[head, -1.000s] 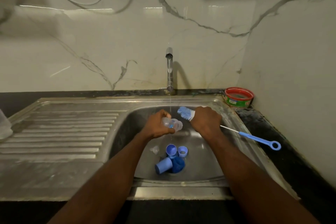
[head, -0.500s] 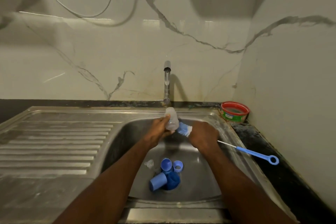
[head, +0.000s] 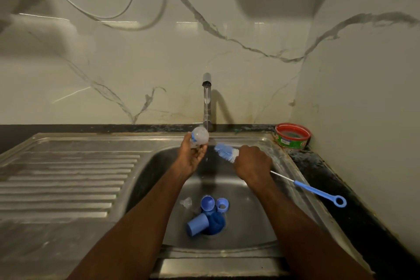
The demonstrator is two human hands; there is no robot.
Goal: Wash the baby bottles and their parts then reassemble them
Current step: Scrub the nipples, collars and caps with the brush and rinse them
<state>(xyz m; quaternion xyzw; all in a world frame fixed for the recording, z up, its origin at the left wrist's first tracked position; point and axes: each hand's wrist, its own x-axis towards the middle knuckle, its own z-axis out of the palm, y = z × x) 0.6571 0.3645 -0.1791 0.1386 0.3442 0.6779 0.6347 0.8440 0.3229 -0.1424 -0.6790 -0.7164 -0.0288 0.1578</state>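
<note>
Baby bottle (head: 199, 137): clear, cloudy plastic, rounded end up, blue markings on the side too blurred to read; held just under the tap (head: 206, 98), a thin stream of water falling onto it. Left hand (head: 192, 157) grips it from below, fingers (head: 203, 150) curled round the lower part. Bottle brush (head: 226, 152): blue and white bristle head, tilted, just right of the bottle and not touching it; thin white wire stem, blue plastic handle ending in a ring that lies out over the sink's right rim. Right hand (head: 253, 163) closed round the brush just behind the bristles, knuckles up. On the basin floor near the drain, a cluster of parts: blue cap (head: 197, 225) lying on its side, round blue lid (head: 207, 203), blue screw ring (head: 222, 205), a darker blue piece (head: 216, 223) over the drain, and a small clear teat (head: 186, 202) just left of them. Sink (head: 145, 166): stainless steel, dulled, with a ribbed draining board on the left. Dark speckled counter (head: 329, 177) to the right; at its back corner a red-rimmed round tub (head: 292, 136) with a green label, writing unreadable. Wall: glossy white marble-look with grey veins.
</note>
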